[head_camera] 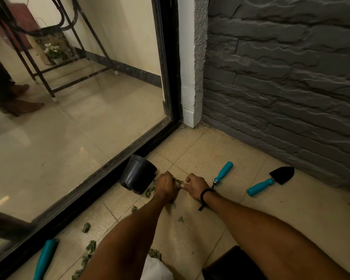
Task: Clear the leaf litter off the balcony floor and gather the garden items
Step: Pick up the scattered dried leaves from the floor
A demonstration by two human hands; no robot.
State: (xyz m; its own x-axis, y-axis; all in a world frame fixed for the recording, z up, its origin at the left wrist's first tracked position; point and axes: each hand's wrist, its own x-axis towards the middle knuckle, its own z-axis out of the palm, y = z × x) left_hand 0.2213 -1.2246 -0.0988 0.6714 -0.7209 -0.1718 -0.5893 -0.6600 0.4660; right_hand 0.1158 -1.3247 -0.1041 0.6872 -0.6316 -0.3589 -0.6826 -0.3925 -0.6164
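My left hand (pixel 166 185) and my right hand (pixel 195 185) meet low over the tiled floor, both curled around a small bunch of green leaves (pixel 178 182) held between them. A black plastic pot (pixel 138 173) lies tipped on its side just left of my left hand, against the door track. More loose leaves (pixel 151 191) lie beside the pot, and several others (pixel 86 227) are scattered along the tiles nearer to me. A teal-handled tool (pixel 223 172) lies right of my right hand, its head hidden behind my wrist. A teal-handled black trowel (pixel 271 182) lies farther right.
A glass sliding door with a black frame (pixel 101 174) runs along the left. A grey stone-textured wall (pixel 291 87) bounds the right. Another teal handle (pixel 46 259) lies at the bottom left. A dark box (pixel 230 265) sits at the bottom edge. A person's bare feet (pixel 22 107) stand indoors behind the glass.
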